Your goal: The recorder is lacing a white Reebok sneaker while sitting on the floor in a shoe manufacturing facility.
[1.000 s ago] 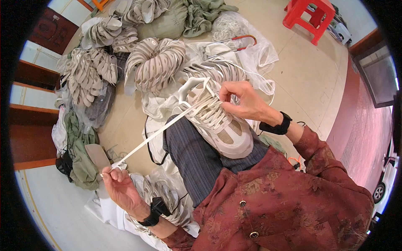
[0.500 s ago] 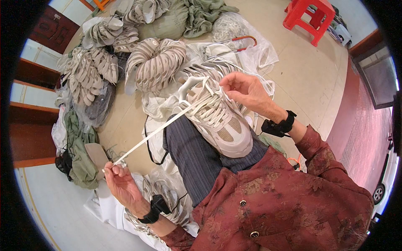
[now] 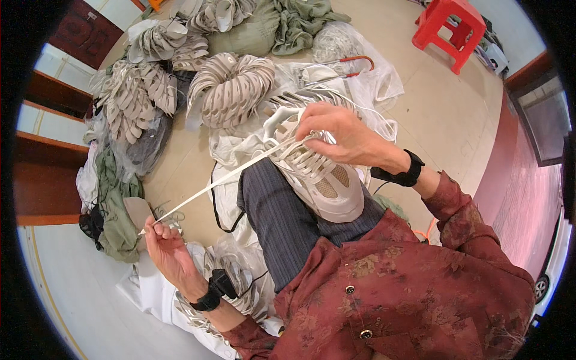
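A beige and white sneaker [image 3: 339, 203] rests on my lap, toe pointing toward me, with flat cream laces crossed over its front. Out to the left, my left hand [image 3: 171, 257] pinches the end of a long shoelace [image 3: 211, 183], which runs taut and straight up to the shoe's upper eyelets. My right hand [image 3: 347, 137] lies over the top of the lacing with its fingers curled in and closed. Those fingers cover part of the tongue and eyelets, so what they pinch is hidden.
Strung bundles of beige shoe parts [image 3: 231, 90] lie on the floor ahead, beside green cloth sacks [image 3: 243, 41]. An umbrella with a brown hooked handle [image 3: 362, 59] rests on plastic sheeting. A red stool [image 3: 449, 30] stands far right. More strung pieces [image 3: 231, 273] sit by my left forearm.
My right hand has moved left and inward over the lacing, its fingers curling closed. My left hand keeps the lace stretched and has shifted only slightly.
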{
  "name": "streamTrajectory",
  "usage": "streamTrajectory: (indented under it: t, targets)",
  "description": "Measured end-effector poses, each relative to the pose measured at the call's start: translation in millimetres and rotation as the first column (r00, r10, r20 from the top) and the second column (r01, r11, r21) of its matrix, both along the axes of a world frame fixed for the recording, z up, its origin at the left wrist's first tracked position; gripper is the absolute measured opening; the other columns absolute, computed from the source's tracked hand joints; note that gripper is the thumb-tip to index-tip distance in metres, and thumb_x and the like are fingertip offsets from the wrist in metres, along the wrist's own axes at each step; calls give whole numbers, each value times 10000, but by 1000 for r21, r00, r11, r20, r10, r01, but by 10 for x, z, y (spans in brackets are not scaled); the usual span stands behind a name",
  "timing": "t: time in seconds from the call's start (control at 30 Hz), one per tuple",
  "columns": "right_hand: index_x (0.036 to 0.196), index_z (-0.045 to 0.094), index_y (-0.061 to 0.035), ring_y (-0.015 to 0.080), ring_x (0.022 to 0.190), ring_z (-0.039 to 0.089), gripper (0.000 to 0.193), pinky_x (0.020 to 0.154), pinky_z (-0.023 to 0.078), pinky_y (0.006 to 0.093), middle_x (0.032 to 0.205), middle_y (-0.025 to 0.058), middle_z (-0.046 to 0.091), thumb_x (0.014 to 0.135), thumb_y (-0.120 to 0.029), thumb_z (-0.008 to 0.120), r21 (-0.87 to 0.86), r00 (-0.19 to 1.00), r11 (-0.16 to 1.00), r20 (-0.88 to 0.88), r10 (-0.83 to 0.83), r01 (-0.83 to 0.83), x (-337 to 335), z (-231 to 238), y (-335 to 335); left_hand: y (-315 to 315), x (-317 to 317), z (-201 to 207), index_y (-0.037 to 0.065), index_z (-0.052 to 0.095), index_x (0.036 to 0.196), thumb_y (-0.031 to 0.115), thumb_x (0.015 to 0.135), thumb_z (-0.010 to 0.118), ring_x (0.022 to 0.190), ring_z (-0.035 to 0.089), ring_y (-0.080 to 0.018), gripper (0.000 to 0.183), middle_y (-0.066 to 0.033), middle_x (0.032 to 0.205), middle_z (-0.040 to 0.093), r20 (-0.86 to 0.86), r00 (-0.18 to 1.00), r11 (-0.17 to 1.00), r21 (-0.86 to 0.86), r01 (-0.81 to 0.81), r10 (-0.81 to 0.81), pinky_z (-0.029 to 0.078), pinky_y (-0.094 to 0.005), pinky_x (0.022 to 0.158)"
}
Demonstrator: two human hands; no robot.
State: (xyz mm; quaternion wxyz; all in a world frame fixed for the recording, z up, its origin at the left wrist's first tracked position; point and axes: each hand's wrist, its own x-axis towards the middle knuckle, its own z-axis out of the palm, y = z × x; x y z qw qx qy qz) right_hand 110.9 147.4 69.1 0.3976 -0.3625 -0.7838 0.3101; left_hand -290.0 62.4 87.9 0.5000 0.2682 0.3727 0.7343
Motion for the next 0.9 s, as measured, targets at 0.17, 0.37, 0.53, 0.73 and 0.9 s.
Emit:
streamTrajectory:
  t: [0.17,0.37,0.53,0.73,0.9]
  targets:
    - [891,668,-87,254,1008,506,151,828,373,430,959,58,559,754,-128,720,265,962,964,270,-44,-30,-311,29,-39,-3,-10,-36,-22,562,1171,169,1014,564,720,487,-71,247,1,821,540,-9,1000,1000,-28,-9,8,443,-211,670]
    - [781,588,-72,250,984,468,145,797,329,432,929,52,509,753,-152,706,315,932,949,350,-94,-23,-484,-109,-16,-37,7,-99,-25,571,1158,184,1009,580,700,507,-63,257,4,806,548,-14,999,998,-51,-30,29,454,-198,652]
    - [767,554,-68,260,984,468,127,795,328,448,927,55,502,781,-116,671,215,941,976,334,-57,-17,-482,-145,14,-84,-26,-154,-30,569,1164,188,1010,582,706,517,-62,267,1,813,559,-22,999,997,-71,-26,25,461,-195,649]
    - [765,498,-35,276,962,476,148,819,343,502,875,64,487,813,-59,636,-19,977,997,200,71,-69,-415,-53,20,-88,-48,-219,-32,568,1166,193,1015,575,701,517,-64,272,-2,816,565,-9,999,995,-95,-33,32,459,-194,643]
    - [788,532,-26,284,906,509,183,821,396,442,851,82,518,810,-101,698,-85,981,983,93,169,-161,-381,-62,67,-70,-14,-203,-29,563,1162,200,1017,572,709,510,-61,271,5,806,550,-42,998,995,-88,-41,38,455,-188,654]
